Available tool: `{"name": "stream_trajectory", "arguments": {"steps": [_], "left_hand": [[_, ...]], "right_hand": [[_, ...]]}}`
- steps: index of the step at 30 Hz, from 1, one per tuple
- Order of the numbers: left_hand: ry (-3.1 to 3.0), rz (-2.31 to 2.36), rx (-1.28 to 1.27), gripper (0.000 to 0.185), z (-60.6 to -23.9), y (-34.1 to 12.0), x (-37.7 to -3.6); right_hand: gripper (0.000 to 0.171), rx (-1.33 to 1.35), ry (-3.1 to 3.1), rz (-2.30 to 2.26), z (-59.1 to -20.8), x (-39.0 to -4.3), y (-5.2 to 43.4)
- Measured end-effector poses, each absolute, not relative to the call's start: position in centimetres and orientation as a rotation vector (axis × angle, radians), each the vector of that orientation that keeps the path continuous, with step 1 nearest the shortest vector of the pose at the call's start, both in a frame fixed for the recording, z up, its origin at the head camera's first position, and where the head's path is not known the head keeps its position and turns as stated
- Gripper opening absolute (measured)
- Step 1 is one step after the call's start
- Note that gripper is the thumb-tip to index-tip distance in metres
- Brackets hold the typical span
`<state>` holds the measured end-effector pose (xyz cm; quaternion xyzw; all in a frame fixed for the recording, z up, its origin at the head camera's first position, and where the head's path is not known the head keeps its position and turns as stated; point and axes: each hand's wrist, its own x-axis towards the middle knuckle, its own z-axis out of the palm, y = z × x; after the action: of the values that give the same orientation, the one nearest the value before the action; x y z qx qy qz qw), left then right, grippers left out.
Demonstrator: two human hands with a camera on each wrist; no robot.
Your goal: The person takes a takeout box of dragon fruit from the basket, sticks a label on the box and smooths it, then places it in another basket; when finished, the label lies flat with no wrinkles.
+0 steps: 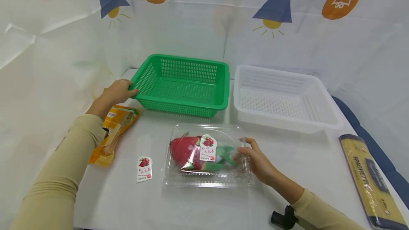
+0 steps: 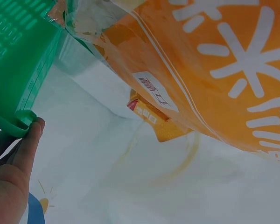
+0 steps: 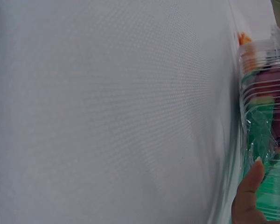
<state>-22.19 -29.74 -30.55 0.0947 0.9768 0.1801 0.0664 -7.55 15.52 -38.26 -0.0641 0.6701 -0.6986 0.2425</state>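
My left hand (image 1: 118,91) grips the left end of the green basket (image 1: 182,103) by its rim, with fingers bent at the rim in the left wrist view. My right hand (image 1: 262,164) holds the right end of a clear plastic clamshell box (image 1: 207,179). Inside the box lies a red dragon fruit (image 1: 186,149) with green tips, and a printed label (image 1: 208,148) is on the lid. In the right wrist view the thumb (image 3: 250,186) lies against the box's ribbed side. A similar loose label (image 1: 145,169) lies left of the box.
An orange food bag (image 1: 112,134) lies under my left forearm, with a smaller yellow-orange packet (image 2: 165,128) behind it. To the right of the green basket stands a white basket (image 1: 287,121). A spaghetti pack (image 1: 367,176) lies along the table's right edge, beside a dark blue chair (image 1: 358,130).
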Motion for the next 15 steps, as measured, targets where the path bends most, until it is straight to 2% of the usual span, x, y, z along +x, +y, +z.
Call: {"name": "stream_trajectory", "arguments": {"steps": [3, 7, 15], "left_hand": [[2.958, 0.548, 0.288, 0.039, -30.6, -29.7, -22.2], [2.955, 0.554, 0.285, 0.038, -30.7, -29.7, -22.2], [2.939, 0.548, 0.262, 0.052, -30.8, -29.8, -22.3]], "right_hand": [[0.051, -0.174, 1.828, -1.909, -38.4, -7.7, 15.0], [0.052, -0.168, 1.829, -1.9, -38.5, -7.8, 14.5], [0.053, -0.187, 1.824, -1.889, -38.6, -8.2, 13.7]]}}
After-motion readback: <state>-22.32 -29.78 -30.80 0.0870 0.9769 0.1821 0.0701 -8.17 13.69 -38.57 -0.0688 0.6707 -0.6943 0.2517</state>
